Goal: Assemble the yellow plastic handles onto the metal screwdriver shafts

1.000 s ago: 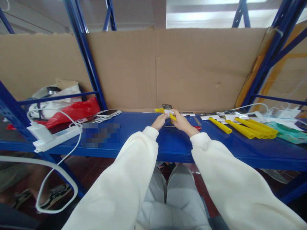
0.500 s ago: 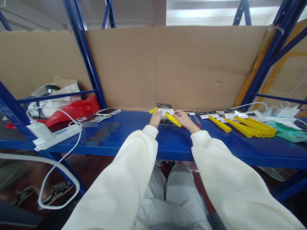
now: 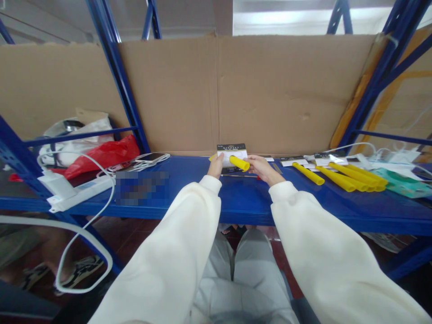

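Observation:
A black-and-white printed card (image 3: 227, 148) is held up above the blue shelf, its face towards me. Through it sticks a yellow tube (image 3: 239, 163), the round end pointing at me and to the right; a bit of yellow shows behind the card's left edge. My left hand (image 3: 215, 168) is closed on the card's left edge, thumb in front. At the right edge, my right hand (image 3: 262, 169) pinches the card with bent fingers, close beside the tube's end. Some fingertips of both hands are hidden behind the card.
Several yellow tubes (image 3: 337, 178) with cards lie on the shelf (image 3: 189, 198) to the right, beside a green packet (image 3: 405, 183). Leftward are a phone (image 3: 152, 157) with white cables, a power strip (image 3: 79, 192) and a red bag (image 3: 101, 155). A cardboard sheet (image 3: 270, 94) stands behind.
The card has turned to face me more squarely. The tube's near end has swung up and left, and less yellow shows at the card's left. Both hands stay at the card.

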Tool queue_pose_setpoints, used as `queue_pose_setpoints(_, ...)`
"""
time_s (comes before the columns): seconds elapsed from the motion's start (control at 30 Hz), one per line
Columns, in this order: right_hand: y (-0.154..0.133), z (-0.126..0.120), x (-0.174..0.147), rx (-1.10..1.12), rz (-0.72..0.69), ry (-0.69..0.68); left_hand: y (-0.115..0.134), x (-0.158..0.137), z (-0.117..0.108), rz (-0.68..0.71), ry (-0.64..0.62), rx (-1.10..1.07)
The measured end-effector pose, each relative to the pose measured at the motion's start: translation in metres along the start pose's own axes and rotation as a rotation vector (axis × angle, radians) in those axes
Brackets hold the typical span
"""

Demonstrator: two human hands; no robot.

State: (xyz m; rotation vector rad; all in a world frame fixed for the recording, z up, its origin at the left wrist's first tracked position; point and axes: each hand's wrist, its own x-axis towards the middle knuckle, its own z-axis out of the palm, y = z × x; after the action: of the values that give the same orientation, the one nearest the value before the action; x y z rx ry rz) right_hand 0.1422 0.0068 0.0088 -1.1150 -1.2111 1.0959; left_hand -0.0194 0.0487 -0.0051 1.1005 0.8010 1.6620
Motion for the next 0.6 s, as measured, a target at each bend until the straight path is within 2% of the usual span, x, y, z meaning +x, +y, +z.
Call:
queue_pose_setpoints(0.23,0.002,-0.002,-0.002,-0.017,-0.070,-0.069,0.004,0.004,0.003,-0.236,0.171,-0.249)
queue_pose_setpoints(0.33,0.002,-0.002,-0.003,-0.016,-0.079,-0.092,0.009,0.002,0.003,-0.276,0.205,-0.312)
queue_pose_setpoints(0.43,0.003,-0.003,-0.001,-0.018,-0.090,-0.101,0.014,-0.002,0.002,-0.284,0.247,-0.262)
queue_pose_setpoints(0.6,0.004,-0.004,0.002,-0.006,-0.102,-0.113,0.019,-0.006,-0.003,-0.270,0.283,-0.039)
